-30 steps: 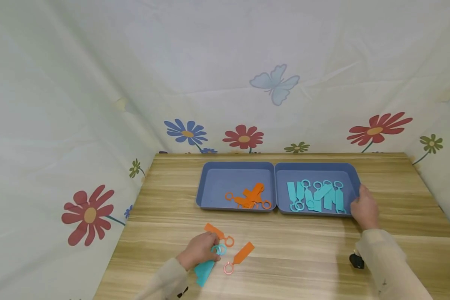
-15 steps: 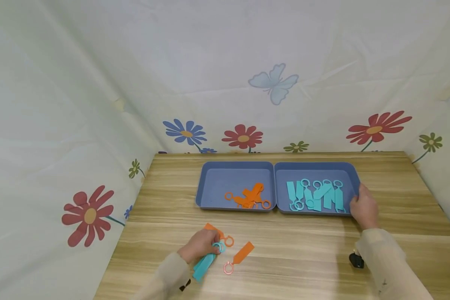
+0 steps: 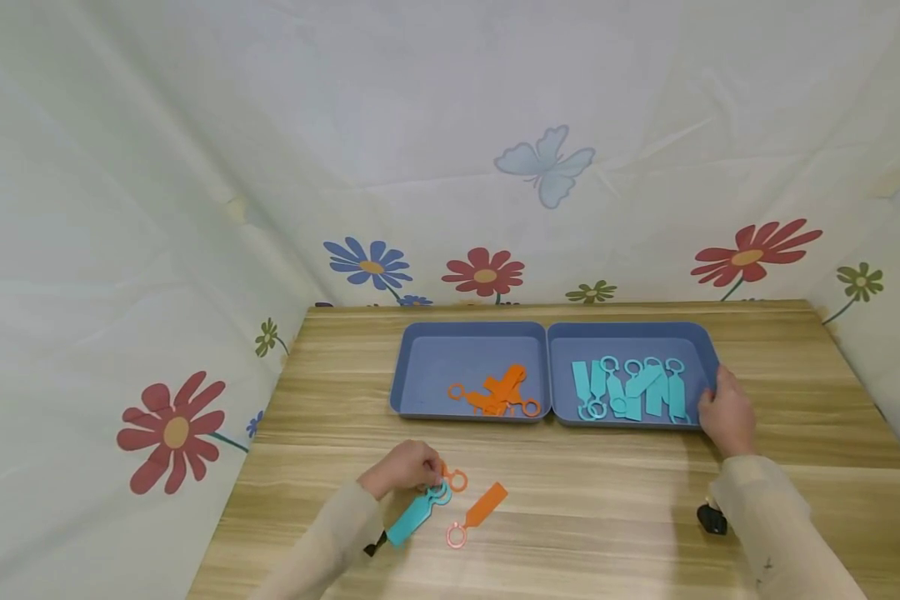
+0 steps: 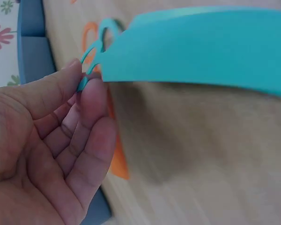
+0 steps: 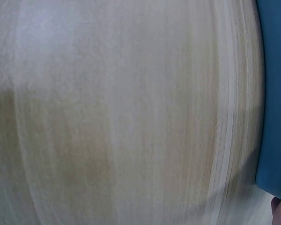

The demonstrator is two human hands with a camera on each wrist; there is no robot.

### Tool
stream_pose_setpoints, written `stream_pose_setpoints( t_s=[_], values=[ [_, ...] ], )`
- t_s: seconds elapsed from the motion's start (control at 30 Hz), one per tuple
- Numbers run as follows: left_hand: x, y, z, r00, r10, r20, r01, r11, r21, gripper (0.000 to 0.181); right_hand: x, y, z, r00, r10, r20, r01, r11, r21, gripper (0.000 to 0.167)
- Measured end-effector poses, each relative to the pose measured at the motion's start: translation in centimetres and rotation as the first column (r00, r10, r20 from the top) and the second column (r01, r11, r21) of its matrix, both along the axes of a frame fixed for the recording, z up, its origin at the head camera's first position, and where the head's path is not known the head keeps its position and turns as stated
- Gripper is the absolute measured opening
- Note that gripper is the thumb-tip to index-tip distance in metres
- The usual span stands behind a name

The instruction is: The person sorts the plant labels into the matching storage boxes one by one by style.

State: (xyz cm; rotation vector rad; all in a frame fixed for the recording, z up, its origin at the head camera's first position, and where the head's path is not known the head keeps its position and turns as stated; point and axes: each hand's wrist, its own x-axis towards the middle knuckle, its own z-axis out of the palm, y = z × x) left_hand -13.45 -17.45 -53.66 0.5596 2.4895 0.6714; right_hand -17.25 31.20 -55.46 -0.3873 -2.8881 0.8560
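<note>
In the head view my left hand (image 3: 411,467) pinches the ring end of teal ring tags (image 3: 411,520) between thumb and fingertips. Two teal rings show, and the flat strips overlap, slanting down toward the sleeve. The left wrist view shows the thumb and index finger (image 4: 92,101) on one teal ring, with the broad teal strip (image 4: 192,47) stretching right. Behind it on the table lies an orange ring tag (image 3: 458,480), partly hidden by the hand. Another orange ring tag (image 3: 487,505) lies to the right. My right hand (image 3: 729,414) grips the right blue tray (image 3: 622,332) at its front right corner.
The left blue tray (image 3: 472,328) holds several orange ring tags (image 3: 504,390) and touches the right tray, where several teal ring tags (image 3: 655,387) lie. Both stand on a wood-grain table (image 3: 592,508). Flower-printed cloth (image 3: 435,125) hangs around its back and sides.
My left hand has gathered the teal tags together and lifted them slightly, moving up a little. My right hand stays at the tray corner.
</note>
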Motion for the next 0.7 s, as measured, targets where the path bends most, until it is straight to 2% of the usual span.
stream_pose_setpoints(
  t_s=[0.3, 0.43, 0.7],
  values=[
    [-1.5, 1.2, 1.6, 0.997, -0.031, 0.069, 0.03, 0.999, 0.024, 0.012, -0.1, 0.0, -0.1, 1.0, -0.005, 0.005, 0.005, 1.0, 0.005, 0.053],
    [-2.1, 2.2, 2.3, 0.989, 0.002, 0.146, -0.012, 0.998, 0.063, 0.012, -0.1, -0.1, 0.0, 1.0, -0.007, 0.011, 0.007, 1.0, 0.006, 0.054],
    [-2.9, 4.4, 3.2, 0.97, 0.003, 0.243, -0.039, 0.989, 0.143, 0.009, -0.1, -0.2, 0.0, 0.999, -0.016, 0.046, 0.016, 1.0, 0.004, 0.054]
  ],
)
